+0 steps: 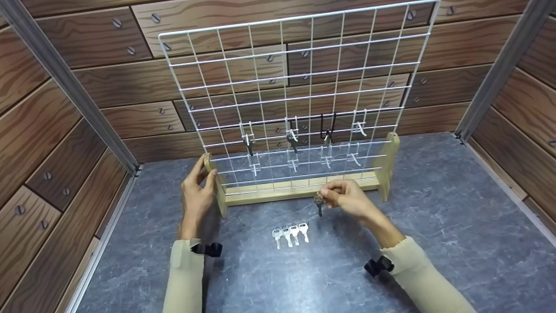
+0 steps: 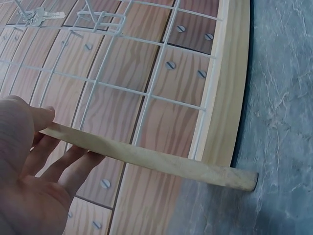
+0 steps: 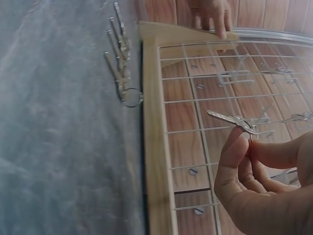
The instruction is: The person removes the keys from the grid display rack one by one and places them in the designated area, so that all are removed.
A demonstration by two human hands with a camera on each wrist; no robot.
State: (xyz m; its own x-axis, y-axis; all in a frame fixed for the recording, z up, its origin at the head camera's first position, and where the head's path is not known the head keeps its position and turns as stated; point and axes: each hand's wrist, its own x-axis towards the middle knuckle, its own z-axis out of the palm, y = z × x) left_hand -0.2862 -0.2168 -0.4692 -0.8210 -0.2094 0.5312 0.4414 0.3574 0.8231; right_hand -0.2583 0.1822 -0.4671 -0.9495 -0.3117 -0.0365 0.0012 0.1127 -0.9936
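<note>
A white wire grid panel [image 1: 310, 82] stands upright in a wooden base. My left hand [image 1: 197, 191] holds the top of the base's left upright [image 2: 146, 159], thumb on one side and fingers on the other. Between thumb and fingertips, my right hand [image 1: 349, 199] pinches the small ring of a key [image 3: 226, 118]; in the head view this key points down, in front of the base's crossbar [image 1: 269, 196]. Three keys hang on upper-row hooks: a left one [image 1: 249, 144], a middle one [image 1: 292, 141] and another [image 1: 328, 137] farther right. Several silver keys [image 1: 295, 234] lie side by side on the table.
The upper row's rightmost hook [image 1: 359, 128] and several lower hooks, such as one at the left [image 1: 255, 167], bear no key. Wood-patterned walls [image 1: 108, 82] with metal corner posts [image 1: 491, 74] surround the grey marbled table [image 1: 434, 226].
</note>
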